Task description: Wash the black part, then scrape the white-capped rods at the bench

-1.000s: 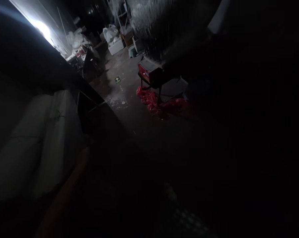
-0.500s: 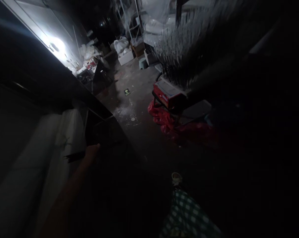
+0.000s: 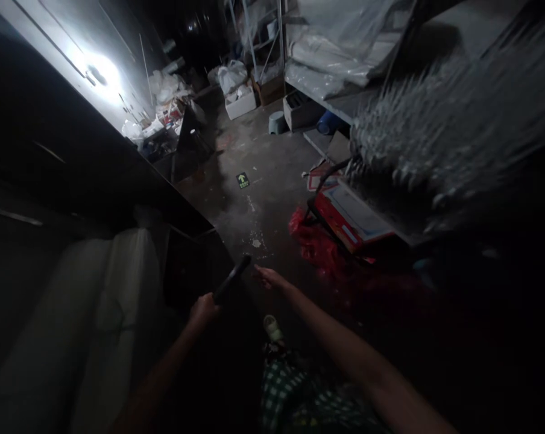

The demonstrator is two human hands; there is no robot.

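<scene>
Now | left hand (image 3: 205, 308): grips dark rod (image 3: 233, 279) | right hand (image 3: 270, 277): newly visible

The scuffed grey floor (image 3: 272, 160) is palest towards the back and fades into darkness close to the viewer. Flat on it is a small, dark, square sign with a yellow-green arrow (image 3: 242, 180); nearer lies a scatter of white specks (image 3: 256, 243). To the right spreads a crumpled heap of shiny red plastic (image 3: 320, 250). Further back stand a pale grey-green stool (image 3: 277, 123) and a white box (image 3: 241, 108).
</scene>
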